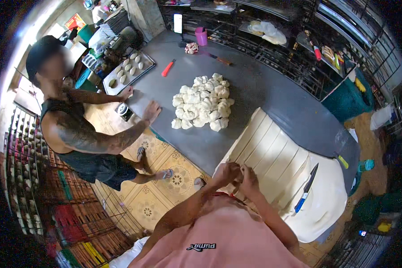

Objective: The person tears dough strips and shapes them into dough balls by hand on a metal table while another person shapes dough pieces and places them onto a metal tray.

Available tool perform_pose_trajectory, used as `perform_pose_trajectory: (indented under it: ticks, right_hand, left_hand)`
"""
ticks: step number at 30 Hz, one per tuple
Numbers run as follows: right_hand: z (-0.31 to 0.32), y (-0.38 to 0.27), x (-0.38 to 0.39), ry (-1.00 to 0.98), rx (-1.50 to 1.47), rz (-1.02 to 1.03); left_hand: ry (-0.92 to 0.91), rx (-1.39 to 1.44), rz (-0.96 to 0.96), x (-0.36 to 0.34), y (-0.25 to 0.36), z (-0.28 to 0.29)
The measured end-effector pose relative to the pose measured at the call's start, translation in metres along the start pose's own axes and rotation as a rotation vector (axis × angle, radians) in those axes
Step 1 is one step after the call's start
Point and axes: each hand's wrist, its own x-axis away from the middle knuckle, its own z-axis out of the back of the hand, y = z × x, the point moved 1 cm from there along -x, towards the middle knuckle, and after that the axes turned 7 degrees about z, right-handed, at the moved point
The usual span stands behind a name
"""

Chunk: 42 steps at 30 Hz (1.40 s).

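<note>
Cream dough (328, 196) lies on the desk (290, 102), near right, its cut strips (272, 147) slanting from near left to far right, their near ends beside the curled, close-set left grip (227, 174) and nearer right grip (249, 182), whose hold I cannot tell.

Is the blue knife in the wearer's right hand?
No, the blue knife lies on the dough sheet, apart from the right hand.

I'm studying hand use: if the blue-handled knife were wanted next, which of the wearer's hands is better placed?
Probably the right hand: the knife lies on the dough sheet to its right. The left hand is farther away, beyond the right one.
</note>
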Motion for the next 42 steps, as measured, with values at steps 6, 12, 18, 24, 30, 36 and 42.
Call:
perform_pose_trajectory:
  ticks: [6,12,18,24,30,36,42]
  right_hand:
    - [-0.022,0.06,-0.003,-0.275,-0.039,-0.313]
    - [-0.014,0.064,-0.003,-0.556,0.106,0.01]
    - [-0.026,0.065,-0.049,-0.111,-0.503,-0.577]
    - [-0.04,0.01,-0.047,-0.169,-0.085,0.077]
    - [-0.018,0.04,-0.008,-0.362,0.452,-0.061]
    - [-0.008,0.02,0.0,-0.252,0.298,0.044]
    - [-0.027,0.092,0.011,-0.351,0.105,-0.176]
  left_hand:
    - [0.159,-0.008,0.086,-0.008,0.008,-0.006]
    - [0.26,-0.17,0.193,-0.051,-0.014,0.004]
    - [0.488,-0.26,-0.295,-0.055,0.027,0.084]
    - [-0.1,0.16,0.03,-0.039,-0.108,0.002]
    - [-0.104,0.111,0.226,-0.025,-0.064,-0.028]
    - [-0.057,-0.098,0.148,-0.029,-0.056,-0.03]
    - [0.202,-0.045,-0.064,-0.024,-0.067,-0.044]
